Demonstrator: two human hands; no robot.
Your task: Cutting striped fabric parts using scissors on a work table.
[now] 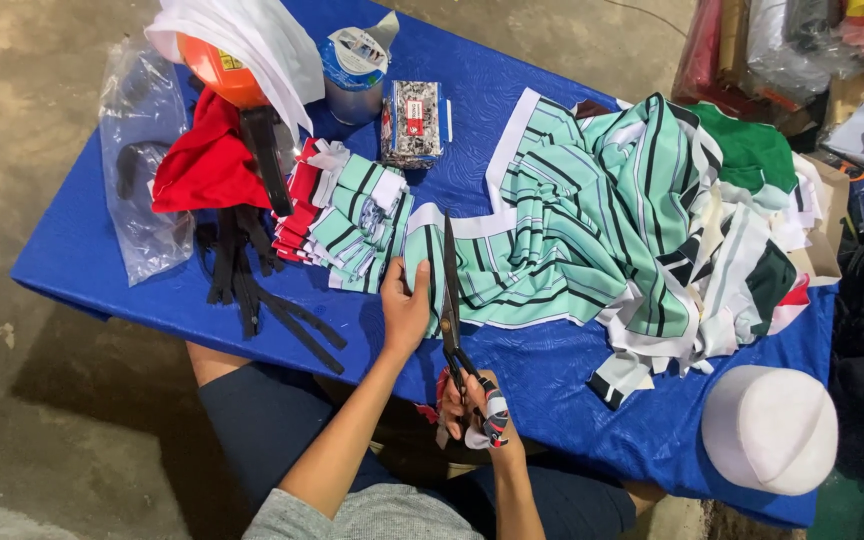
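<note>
My right hand [474, 405], with taped fingers, grips the handles of long black scissors [449, 290] whose blades lie shut, pointing away across a mint-green striped fabric [562, 230]. My left hand [404, 305] presses flat on the fabric's near left end, just left of the blades. The fabric spreads in a rumpled heap over the blue table [552, 370] toward the right.
A stack of cut striped pieces [347, 215] lies left of the scissors. Black straps [252, 280], red cloth [207, 165], an orange helmet-like object [217, 65], a tape roll [354, 60], a small box [412, 120], a clear bag [142, 150] and a white cap form [769, 428] sit around.
</note>
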